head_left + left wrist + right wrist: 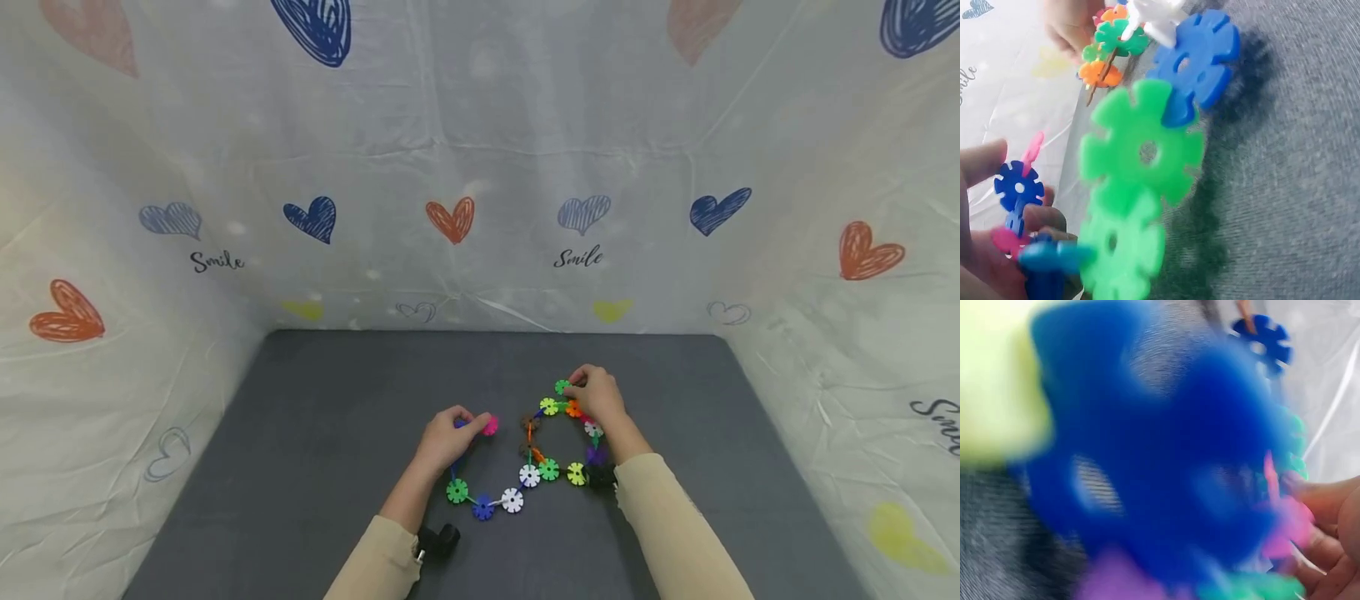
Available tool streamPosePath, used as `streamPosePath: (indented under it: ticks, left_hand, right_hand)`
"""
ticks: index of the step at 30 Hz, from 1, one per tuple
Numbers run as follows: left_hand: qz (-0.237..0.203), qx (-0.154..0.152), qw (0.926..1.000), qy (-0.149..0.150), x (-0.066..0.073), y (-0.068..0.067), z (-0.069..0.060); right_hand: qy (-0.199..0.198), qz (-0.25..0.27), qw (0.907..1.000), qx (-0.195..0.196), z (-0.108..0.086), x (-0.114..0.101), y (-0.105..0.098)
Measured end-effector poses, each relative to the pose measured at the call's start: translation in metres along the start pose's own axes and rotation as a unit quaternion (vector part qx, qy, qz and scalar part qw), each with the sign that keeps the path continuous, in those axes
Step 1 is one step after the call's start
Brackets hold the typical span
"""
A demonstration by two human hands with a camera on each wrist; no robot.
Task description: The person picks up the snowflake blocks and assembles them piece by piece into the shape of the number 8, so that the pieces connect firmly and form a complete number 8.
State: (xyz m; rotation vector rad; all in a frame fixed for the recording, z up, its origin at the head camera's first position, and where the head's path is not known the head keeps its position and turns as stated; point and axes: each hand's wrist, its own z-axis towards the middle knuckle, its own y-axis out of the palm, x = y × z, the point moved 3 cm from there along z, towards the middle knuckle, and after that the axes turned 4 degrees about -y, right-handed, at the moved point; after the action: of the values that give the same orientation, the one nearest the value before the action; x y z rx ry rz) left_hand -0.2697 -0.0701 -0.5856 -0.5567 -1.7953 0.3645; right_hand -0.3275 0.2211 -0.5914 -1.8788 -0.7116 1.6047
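A chain of notched plastic snowflake discs lies on the table, with a ring on its right and a curved tail on its left. My left hand [442, 442] pinches the tail's end, near a pink disc [491, 426] and a blue disc [1019, 185]. My right hand [600, 396] is at the ring's far right side, fingertips at a green disc [562, 387]; an orange disc [573, 408] lies just below. The tail's green disc [457, 491] and blue disc [483, 507] rest nearer me. In the right wrist view, a large blurred blue disc [1147, 425] hides much of the chain.
The dark grey table [337, 400] extends around the chain. A pale curtain [495, 117] printed with hearts rises behind and at both sides. Black wrist cameras, such as the left one [442, 540], hang under the forearms.
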Motion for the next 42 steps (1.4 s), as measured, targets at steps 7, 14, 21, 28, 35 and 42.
streamPosePath:
  ticks: [7,14,21,28,35,42]
  left_hand:
    - [-0.018,-0.007,0.9998,-0.008,-0.001,0.002,0.000]
    - [-0.085,-0.014,0.9960,-0.024,-0.001,0.006,0.003]
    - [-0.091,0.013,0.9951,-0.037,-0.001,0.006,0.004]
    - [-0.100,0.031,0.9941,-0.030,0.003,0.006,0.001]
    - [-0.115,0.035,0.9922,-0.031,0.004,0.007,0.000]
    - [-0.136,0.031,0.9883,-0.061,0.003,0.007,0.001]
  right_hand:
    - [-0.079,0.057,0.9951,0.020,-0.018,-0.031,-0.005]
    - [-0.133,0.089,0.9868,-0.025,-0.059,-0.067,0.019]
    - [-0.167,0.074,0.9831,-0.011,-0.084,-0.080,0.049]
    - [-0.201,0.072,0.9764,0.031,-0.094,-0.084,0.062]
    - [-0.211,0.059,0.9740,0.060,-0.097,-0.088,0.065]
    - [-0.234,0.018,0.9688,0.080,-0.100,-0.086,0.069]
